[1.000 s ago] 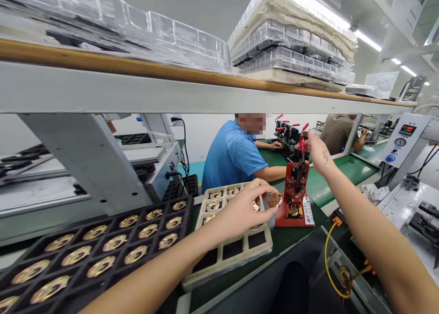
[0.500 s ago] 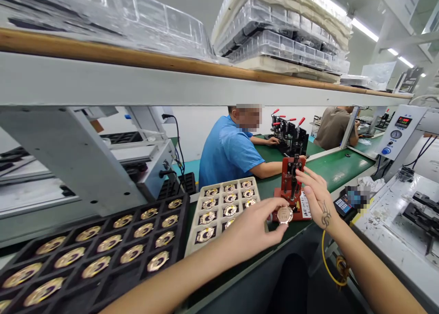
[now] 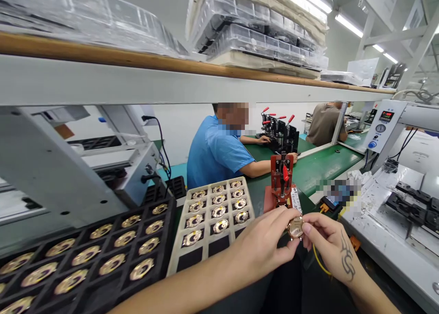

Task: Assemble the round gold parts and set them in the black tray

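Note:
My left hand (image 3: 264, 247) and my right hand (image 3: 331, 243) pinch one small round gold part (image 3: 295, 227) between their fingertips, close in front of me. Just behind it a red hand press (image 3: 281, 182) with a red-tipped lever stands on the green belt (image 3: 325, 165); neither hand touches it. Left of the press lies a beige tray (image 3: 187, 252) with several gold round parts in its cells and some front cells bare. A black tray (image 3: 113, 284) of gold parts sits at the far left.
A person in a blue shirt (image 3: 216, 151) sits across the belt beside black clamps with red handles (image 3: 277, 131). Another person (image 3: 324, 124) works farther right. A white control box (image 3: 382, 126) stands at right. An overhead shelf (image 3: 192, 83) carries stacked clear trays.
My right hand left the press lever and came down to join my left hand on the gold part. The left hand drew the part away from the press toward me.

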Available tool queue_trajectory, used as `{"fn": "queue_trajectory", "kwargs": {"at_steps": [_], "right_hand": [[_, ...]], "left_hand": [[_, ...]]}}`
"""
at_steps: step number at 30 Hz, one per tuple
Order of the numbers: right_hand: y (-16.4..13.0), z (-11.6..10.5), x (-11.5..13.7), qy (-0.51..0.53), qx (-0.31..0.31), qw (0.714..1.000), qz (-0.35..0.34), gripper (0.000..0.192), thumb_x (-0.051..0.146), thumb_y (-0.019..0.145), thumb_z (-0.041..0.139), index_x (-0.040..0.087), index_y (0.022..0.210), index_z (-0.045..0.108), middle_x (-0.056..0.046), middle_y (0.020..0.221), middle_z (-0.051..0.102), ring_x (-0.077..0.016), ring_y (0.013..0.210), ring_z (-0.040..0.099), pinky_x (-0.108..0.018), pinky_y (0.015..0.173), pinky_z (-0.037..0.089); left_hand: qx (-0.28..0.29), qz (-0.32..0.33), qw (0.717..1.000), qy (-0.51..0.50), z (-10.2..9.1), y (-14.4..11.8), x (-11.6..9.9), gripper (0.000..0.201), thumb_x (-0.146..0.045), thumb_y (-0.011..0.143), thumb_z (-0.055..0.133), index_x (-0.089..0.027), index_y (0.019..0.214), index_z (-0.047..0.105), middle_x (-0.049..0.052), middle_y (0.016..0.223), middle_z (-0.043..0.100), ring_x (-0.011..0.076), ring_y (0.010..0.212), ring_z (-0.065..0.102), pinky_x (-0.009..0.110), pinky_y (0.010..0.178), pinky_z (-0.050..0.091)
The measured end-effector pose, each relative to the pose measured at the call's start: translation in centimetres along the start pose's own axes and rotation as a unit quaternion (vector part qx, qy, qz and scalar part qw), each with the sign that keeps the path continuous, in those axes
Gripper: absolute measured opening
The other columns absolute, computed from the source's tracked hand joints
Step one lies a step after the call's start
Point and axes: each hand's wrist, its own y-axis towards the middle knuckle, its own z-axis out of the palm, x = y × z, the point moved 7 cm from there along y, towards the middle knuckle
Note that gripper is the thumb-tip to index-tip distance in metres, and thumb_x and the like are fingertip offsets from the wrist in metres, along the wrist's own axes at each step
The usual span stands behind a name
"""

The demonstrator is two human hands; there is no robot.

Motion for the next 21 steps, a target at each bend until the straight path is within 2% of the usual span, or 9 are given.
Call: {"fn": "queue_trajectory", "kwargs": {"at_steps": [2,3,6,9,15,18,21], "right_hand": [[-0.3,-0.3,0.2,0.016,-0.004,1.000,0.008,0.038,0.057,0.098,0.078,0.019,0.097,0.080,-0.003,0.079,0.075,-0.0142,0.063,0.066,-0.026,0.060,0.057],[-0.4,-0.4,0.3,0.024,-0.006,1.000,0.010,0.038,0.057,0.098,0.078,0.019,0.096,0.079,-0.003,0.077,0.074,-0.0139,0.062,0.065,-0.026,0.059,0.056],[-0.6,-0.8,0.5,0.036,-0.013,0.999,0.008,0.038,0.057,0.097,0.078,0.019,0.094,0.078,-0.001,0.071,0.070,-0.0134,0.060,0.064,-0.025,0.058,0.056],[-0.8,-1.0,0.6,0.044,-0.010,0.999,0.005,0.036,0.055,0.098,0.078,0.019,0.096,0.078,-0.001,0.071,0.071,-0.0132,0.060,0.065,-0.024,0.058,0.057],[-0.9,-1.1,0.7,0.064,-0.001,0.998,0.004,0.032,0.051,0.100,0.078,0.019,0.096,0.079,-0.002,0.074,0.073,-0.0124,0.059,0.066,-0.023,0.057,0.058],[-0.8,-1.1,0.9,0.064,0.002,0.998,0.002,0.032,0.051,0.100,0.077,0.020,0.095,0.079,-0.002,0.077,0.074,-0.0123,0.058,0.066,-0.023,0.057,0.058],[-1.1,-1.2,0.5,0.025,0.020,0.999,0.005,0.032,0.052,0.101,0.075,0.020,0.101,0.081,-0.004,0.078,0.077,-0.0152,0.064,0.070,-0.025,0.061,0.061]], "left_hand": [[0.032,-0.069,0.991,-0.113,0.3,0.2,0.6,0.040,-0.018,0.090,0.073,-0.023,0.128,0.063,0.003,0.105,0.074,0.0204,0.088,0.072,0.032,0.079,0.058],[0.047,-0.108,0.977,-0.179,0.6,0.2,0.9,0.042,-0.023,0.090,0.076,-0.023,0.130,0.062,0.003,0.105,0.074,0.0197,0.088,0.072,0.032,0.081,0.058],[0.085,-0.205,0.909,-0.352,1.5,0.0,1.6,0.034,-0.036,0.095,0.075,-0.020,0.122,0.063,0.002,0.098,0.072,0.0182,0.085,0.071,0.033,0.081,0.059],[0.107,-0.244,0.865,-0.425,2.3,-0.1,1.8,0.028,-0.043,0.099,0.074,-0.018,0.106,0.063,0.000,0.086,0.069,0.0156,0.077,0.069,0.031,0.076,0.058],[0.106,-0.256,0.848,-0.451,2.7,0.1,2.2,0.041,-0.052,0.094,0.082,-0.017,0.106,0.065,0.001,0.087,0.071,0.0147,0.075,0.068,0.030,0.074,0.056],[0.102,-0.251,0.850,-0.451,2.7,0.1,2.1,0.041,-0.052,0.093,0.083,-0.018,0.106,0.065,0.000,0.087,0.071,0.0141,0.074,0.068,0.029,0.074,0.056],[0.071,-0.247,0.861,-0.438,2.5,-0.6,2.1,0.037,-0.050,0.096,0.080,-0.017,0.104,0.066,0.002,0.088,0.072,0.0146,0.075,0.069,0.029,0.074,0.056]]}}
